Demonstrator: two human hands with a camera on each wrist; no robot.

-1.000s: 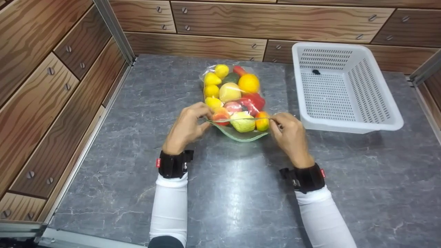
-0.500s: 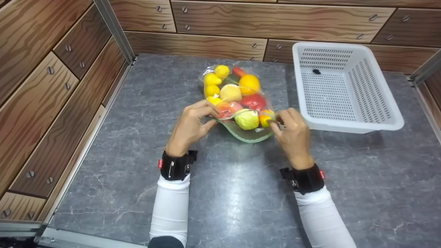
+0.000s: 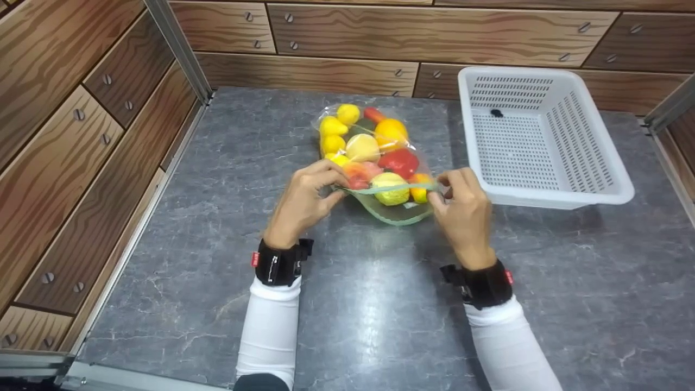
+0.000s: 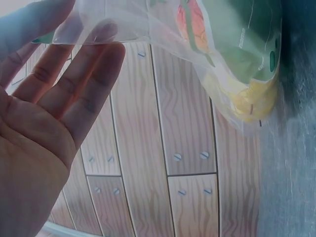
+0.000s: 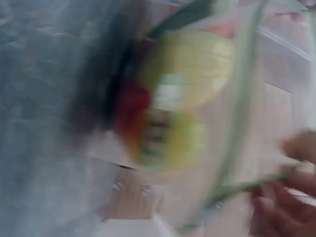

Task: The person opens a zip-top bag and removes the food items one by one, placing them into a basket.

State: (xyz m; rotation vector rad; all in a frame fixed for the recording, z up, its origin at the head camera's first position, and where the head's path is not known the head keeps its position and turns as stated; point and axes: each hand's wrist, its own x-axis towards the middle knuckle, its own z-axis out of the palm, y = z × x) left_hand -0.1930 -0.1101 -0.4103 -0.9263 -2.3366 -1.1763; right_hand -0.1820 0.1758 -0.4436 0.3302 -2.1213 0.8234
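Note:
A clear plastic bag with a pale green edge lies on the grey table, full of fruit and vegetables. Through its film show an orange, a red pepper, a pale yellow-green knobbly fruit and several yellow fruits. My left hand pinches the left corner of the bag's mouth between thumb and fingers. At the right corner, my right hand pinches the edge. Between the hands the mouth gapes toward me. The left wrist view shows the film stretched from the fingertips; the right wrist view is blurred.
A white perforated plastic basket stands to the right of the bag, with a small black object inside. Wood-patterned panels wall the table at the back and left, and a metal rail runs along the left edge.
Both hands and the bag's mouth have shifted slightly right. The upper edge of the mouth sagged half a second ago and now runs nearly straight between the hands.

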